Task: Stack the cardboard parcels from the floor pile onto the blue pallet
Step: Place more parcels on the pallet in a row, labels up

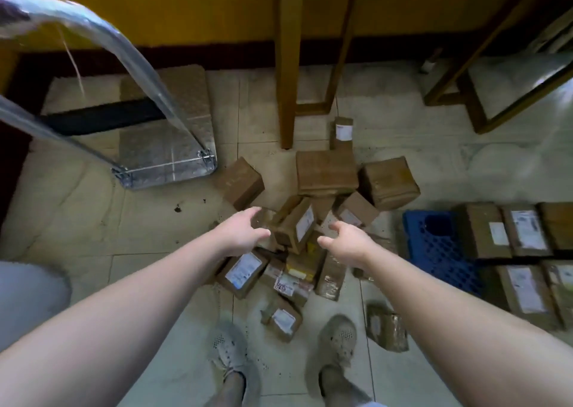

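A pile of brown cardboard parcels (313, 220) lies on the tiled floor in front of my feet. One tilted parcel with a white label (296, 225) sits at the top of the pile, between my two hands. My left hand (245, 229) is open just left of it, fingers spread, holding nothing. My right hand (344, 240) is open just right of it, also holding nothing. The blue pallet (434, 245) lies on the floor at the right, with several labelled parcels (508, 233) lying on it.
A metal platform trolley (164, 146) with a curved handle stands at the left. Wooden table legs (288, 74) rise behind the pile. A wooden stool frame (496, 74) is at the back right. Loose parcels (386, 327) lie near my shoes (338, 341).
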Action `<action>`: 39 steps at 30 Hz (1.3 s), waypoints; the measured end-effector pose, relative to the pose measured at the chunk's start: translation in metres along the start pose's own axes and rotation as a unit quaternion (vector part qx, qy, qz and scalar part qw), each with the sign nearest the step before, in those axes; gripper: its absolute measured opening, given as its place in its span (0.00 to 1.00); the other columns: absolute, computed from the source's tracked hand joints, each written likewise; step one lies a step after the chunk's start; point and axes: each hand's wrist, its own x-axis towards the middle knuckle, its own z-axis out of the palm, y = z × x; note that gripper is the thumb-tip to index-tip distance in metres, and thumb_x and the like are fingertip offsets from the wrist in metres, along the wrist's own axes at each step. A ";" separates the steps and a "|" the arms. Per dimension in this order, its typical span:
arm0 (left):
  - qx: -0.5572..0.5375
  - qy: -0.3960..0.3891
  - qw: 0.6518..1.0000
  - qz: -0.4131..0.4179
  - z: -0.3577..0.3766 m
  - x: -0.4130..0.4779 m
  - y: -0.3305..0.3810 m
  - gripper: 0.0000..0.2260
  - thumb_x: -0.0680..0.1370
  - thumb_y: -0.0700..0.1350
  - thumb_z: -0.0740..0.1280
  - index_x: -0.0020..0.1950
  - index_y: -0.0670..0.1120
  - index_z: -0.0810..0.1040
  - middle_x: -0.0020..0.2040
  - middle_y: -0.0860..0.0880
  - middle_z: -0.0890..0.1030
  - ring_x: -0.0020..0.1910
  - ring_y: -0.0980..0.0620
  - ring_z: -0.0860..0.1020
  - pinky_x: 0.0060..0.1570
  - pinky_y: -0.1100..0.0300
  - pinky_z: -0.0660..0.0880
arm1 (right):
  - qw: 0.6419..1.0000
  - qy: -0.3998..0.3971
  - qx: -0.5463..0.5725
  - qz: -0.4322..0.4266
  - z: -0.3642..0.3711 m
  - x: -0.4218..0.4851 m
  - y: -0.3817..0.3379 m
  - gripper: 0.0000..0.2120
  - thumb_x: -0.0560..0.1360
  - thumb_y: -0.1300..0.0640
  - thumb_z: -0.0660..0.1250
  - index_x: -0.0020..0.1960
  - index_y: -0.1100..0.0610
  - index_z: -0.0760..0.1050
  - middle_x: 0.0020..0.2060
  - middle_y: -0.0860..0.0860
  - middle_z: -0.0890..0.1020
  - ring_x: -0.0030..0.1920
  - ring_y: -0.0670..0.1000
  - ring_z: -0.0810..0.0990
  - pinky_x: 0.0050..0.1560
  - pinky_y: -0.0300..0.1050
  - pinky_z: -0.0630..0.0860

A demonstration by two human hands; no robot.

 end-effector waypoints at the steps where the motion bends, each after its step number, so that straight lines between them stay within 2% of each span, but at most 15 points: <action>1: 0.008 -0.001 1.000 0.002 0.010 0.028 -0.005 0.30 0.78 0.51 0.64 0.77 0.47 0.56 0.76 0.45 0.62 0.72 0.46 0.64 0.67 0.58 0.62 | 1.000 -0.006 0.017 0.004 0.014 0.024 0.006 0.28 0.80 0.46 0.61 0.76 0.56 0.60 0.73 0.55 0.67 0.71 0.56 0.68 0.68 0.48 0.66; 6: 0.003 0.008 1.000 -0.008 0.084 0.169 -0.032 0.29 0.78 0.53 0.65 0.76 0.51 0.60 0.73 0.45 0.66 0.62 0.46 0.73 0.56 0.58 0.71 | 0.996 -0.031 0.085 0.006 0.088 0.142 0.046 0.22 0.81 0.50 0.60 0.73 0.53 0.66 0.68 0.52 0.72 0.66 0.54 0.71 0.59 0.42 0.67; 9: -0.001 0.007 1.000 -0.016 0.130 0.232 -0.043 0.29 0.78 0.58 0.64 0.76 0.50 0.60 0.72 0.45 0.67 0.66 0.45 0.70 0.57 0.58 0.68 | 0.992 -0.035 0.121 0.020 0.134 0.206 0.073 0.18 0.80 0.52 0.60 0.68 0.56 0.70 0.62 0.54 0.76 0.59 0.55 0.75 0.55 0.43 0.71; 11: 0.006 -0.005 1.000 -0.013 0.153 0.262 -0.049 0.32 0.76 0.62 0.63 0.77 0.52 0.59 0.72 0.46 0.68 0.68 0.45 0.69 0.58 0.58 0.66 | 0.987 -0.043 0.151 0.032 0.156 0.240 0.086 0.19 0.81 0.54 0.60 0.69 0.60 0.68 0.62 0.58 0.76 0.63 0.59 0.74 0.59 0.47 0.71; 13: -0.028 -0.021 0.999 -0.009 0.170 0.284 -0.053 0.33 0.75 0.60 0.66 0.76 0.54 0.59 0.72 0.48 0.69 0.65 0.46 0.72 0.58 0.58 0.70 | 0.983 -0.051 0.172 0.050 0.172 0.261 0.093 0.20 0.82 0.56 0.57 0.72 0.62 0.64 0.67 0.59 0.72 0.66 0.59 0.71 0.59 0.45 0.68; 16: -0.046 0.006 0.998 -0.030 0.180 0.302 -0.062 0.33 0.74 0.55 0.70 0.75 0.51 0.61 0.70 0.49 0.72 0.62 0.46 0.75 0.60 0.55 0.74 | 0.968 -0.057 0.237 0.055 0.190 0.274 0.092 0.19 0.81 0.52 0.58 0.71 0.55 0.67 0.63 0.56 0.76 0.57 0.53 0.75 0.54 0.42 0.71; 20: -0.148 0.021 0.987 -0.060 0.176 0.309 -0.070 0.34 0.73 0.48 0.73 0.75 0.50 0.62 0.68 0.48 0.72 0.61 0.47 0.75 0.59 0.52 0.75 | 0.946 -0.057 0.314 0.064 0.200 0.272 0.084 0.21 0.78 0.50 0.62 0.70 0.51 0.68 0.62 0.52 0.78 0.59 0.56 0.76 0.63 0.53 0.73; 24: -0.268 -0.046 0.955 -0.122 0.164 0.282 -0.073 0.25 0.75 0.50 0.70 0.70 0.55 0.67 0.58 0.52 0.78 0.50 0.52 0.77 0.41 0.59 0.72 | 0.911 0.000 0.397 0.114 0.185 0.255 0.085 0.22 0.78 0.50 0.65 0.70 0.52 0.68 0.60 0.50 0.78 0.59 0.53 0.77 0.62 0.50 0.74; 26: -0.327 -0.078 0.933 -0.130 0.153 0.253 -0.074 0.22 0.75 0.51 0.68 0.69 0.55 0.68 0.56 0.49 0.79 0.52 0.48 0.77 0.47 0.55 0.74 | 0.883 -0.016 0.450 0.129 0.170 0.231 0.080 0.20 0.77 0.47 0.66 0.67 0.47 0.69 0.56 0.47 0.79 0.56 0.52 0.77 0.61 0.53 0.75; 28: -0.377 -0.104 0.912 -0.122 0.137 0.216 -0.072 0.19 0.77 0.50 0.67 0.67 0.54 0.69 0.54 0.47 0.79 0.54 0.45 0.77 0.53 0.51 0.75 | 0.862 -0.049 0.488 0.129 0.150 0.197 0.067 0.19 0.75 0.41 0.66 0.64 0.41 0.68 0.56 0.47 0.79 0.57 0.54 0.78 0.58 0.58 0.75; 30: -0.413 -0.121 0.896 -0.110 0.115 0.174 -0.068 0.18 0.77 0.48 0.66 0.67 0.55 0.68 0.55 0.46 0.79 0.54 0.45 0.78 0.51 0.52 0.75 | 0.850 -0.062 0.508 0.126 0.129 0.156 0.050 0.22 0.72 0.38 0.67 0.63 0.41 0.67 0.58 0.48 0.78 0.57 0.55 0.78 0.55 0.59 0.76; 32: -0.421 -0.123 0.895 -0.078 0.090 0.130 -0.059 0.25 0.76 0.48 0.68 0.70 0.56 0.64 0.58 0.46 0.78 0.54 0.45 0.78 0.48 0.52 0.76 | 0.848 -0.052 0.516 0.105 0.110 0.112 0.033 0.31 0.68 0.36 0.68 0.68 0.44 0.67 0.58 0.49 0.79 0.57 0.54 0.79 0.54 0.58 0.78; 35: -0.415 -0.124 0.901 -0.022 0.048 0.067 -0.040 0.29 0.77 0.43 0.66 0.74 0.55 0.57 0.56 0.52 0.77 0.49 0.48 0.79 0.43 0.56 0.74 | 0.852 0.012 0.522 0.052 0.075 0.039 0.002 0.37 0.65 0.41 0.69 0.72 0.45 0.65 0.60 0.49 0.79 0.56 0.52 0.80 0.57 0.57 0.78; 37: -0.417 -0.130 0.900 0.011 0.020 0.025 -0.027 0.30 0.78 0.39 0.65 0.75 0.55 0.55 0.59 0.50 0.77 0.51 0.49 0.79 0.47 0.54 0.75 | 0.843 0.054 0.535 0.018 0.056 -0.013 -0.018 0.34 0.69 0.47 0.68 0.74 0.46 0.63 0.61 0.49 0.79 0.56 0.51 0.79 0.58 0.57 0.78; 39: -0.411 -0.143 0.899 0.047 -0.005 -0.016 -0.015 0.35 0.74 0.39 0.70 0.75 0.54 0.56 0.65 0.47 0.75 0.55 0.47 0.78 0.52 0.50 0.75 | 0.832 0.084 0.549 -0.004 0.044 -0.062 -0.035 0.33 0.72 0.51 0.68 0.75 0.46 0.62 0.61 0.50 0.79 0.57 0.51 0.79 0.60 0.56 0.77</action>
